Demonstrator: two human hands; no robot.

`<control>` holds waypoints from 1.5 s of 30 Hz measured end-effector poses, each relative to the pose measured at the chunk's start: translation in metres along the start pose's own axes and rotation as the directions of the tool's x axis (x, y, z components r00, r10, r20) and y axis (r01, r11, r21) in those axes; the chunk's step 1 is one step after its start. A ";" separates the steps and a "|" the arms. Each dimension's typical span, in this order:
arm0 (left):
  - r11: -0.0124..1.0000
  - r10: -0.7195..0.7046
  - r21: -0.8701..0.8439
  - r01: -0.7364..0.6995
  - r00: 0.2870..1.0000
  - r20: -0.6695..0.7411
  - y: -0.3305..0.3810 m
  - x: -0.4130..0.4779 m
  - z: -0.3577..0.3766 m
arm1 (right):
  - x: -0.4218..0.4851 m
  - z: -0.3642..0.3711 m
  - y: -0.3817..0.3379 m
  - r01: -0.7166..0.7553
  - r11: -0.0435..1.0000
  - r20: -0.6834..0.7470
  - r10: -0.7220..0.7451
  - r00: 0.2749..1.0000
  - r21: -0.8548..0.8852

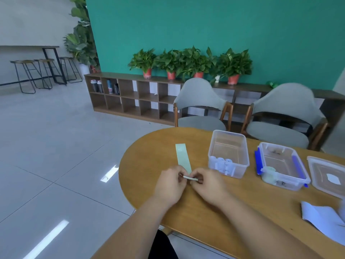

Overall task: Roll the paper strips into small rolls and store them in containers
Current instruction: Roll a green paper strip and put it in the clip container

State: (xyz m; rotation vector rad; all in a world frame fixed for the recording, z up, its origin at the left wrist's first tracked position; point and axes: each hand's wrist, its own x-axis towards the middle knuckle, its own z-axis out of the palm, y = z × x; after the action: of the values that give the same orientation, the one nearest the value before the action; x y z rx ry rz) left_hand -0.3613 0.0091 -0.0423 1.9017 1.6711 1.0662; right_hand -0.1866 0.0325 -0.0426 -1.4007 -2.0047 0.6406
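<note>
Paper strip (183, 157), light and floppy, near the table's (149, 165) left edge: we pinch its rolled end with left hand (170, 184) and right hand (209, 186), gently.

A pale green paper strip (183, 157) lies flat just left of the open clear box (228, 154), its near end curled into a tight roll. In that box's near-left corner stand white rolls (223, 163). Right of it, a blue-clipped box (283, 165) holds pale green paper (269, 174).
</note>
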 end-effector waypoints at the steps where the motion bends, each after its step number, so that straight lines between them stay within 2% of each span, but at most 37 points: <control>1: 1.000 -0.010 0.022 0.010 0.999 0.034 -0.008 -0.009 0.009 | -0.010 0.010 0.010 0.005 1.000 0.017 -0.005 1.000 -0.021; 8: 0.995 0.090 0.038 -0.090 0.996 0.000 -0.027 -0.039 0.023 | -0.037 0.029 0.035 0.143 0.987 -0.076 -0.149 0.986 -0.073; 12: 0.995 0.096 -0.004 -0.096 0.995 -0.006 -0.024 -0.042 0.022 | -0.039 0.028 0.040 0.138 0.990 -0.108 -0.142 0.984 -0.040; 18: 0.997 0.029 -0.075 -0.030 1.000 -0.009 -0.020 -0.042 0.021 | -0.037 0.024 0.046 0.098 0.994 -0.153 -0.090 0.984 0.049; 25: 1.000 0.007 0.018 -0.007 1.000 0.022 -0.018 -0.042 0.021 | -0.037 0.030 0.045 0.123 0.980 -0.131 -0.144 0.981 -0.156; 33: 0.988 0.116 0.116 -0.104 0.989 -0.094 -0.028 -0.040 0.027 | -0.036 0.034 0.051 0.160 0.978 -0.197 -0.184 0.963 -0.132; 37: 0.986 0.127 0.125 -0.110 0.982 -0.142 -0.030 -0.040 0.027 | -0.036 0.035 0.049 0.176 0.976 -0.195 -0.199 0.960 -0.129; 42: 0.990 0.133 0.062 -0.128 0.987 -0.086 -0.029 -0.042 0.024 | -0.039 0.033 0.046 0.171 0.971 -0.196 -0.202 0.960 -0.165; 45: 0.988 0.132 0.093 -0.125 0.988 -0.080 -0.028 -0.042 0.024 | -0.040 0.032 0.044 0.162 0.974 -0.201 -0.193 0.960 -0.160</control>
State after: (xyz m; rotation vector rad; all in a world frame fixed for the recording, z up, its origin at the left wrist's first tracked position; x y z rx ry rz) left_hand -0.3615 -0.0212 -0.0900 2.0709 1.6864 1.1571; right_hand -0.1699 0.0073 -0.1033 -1.2897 -2.0025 0.2586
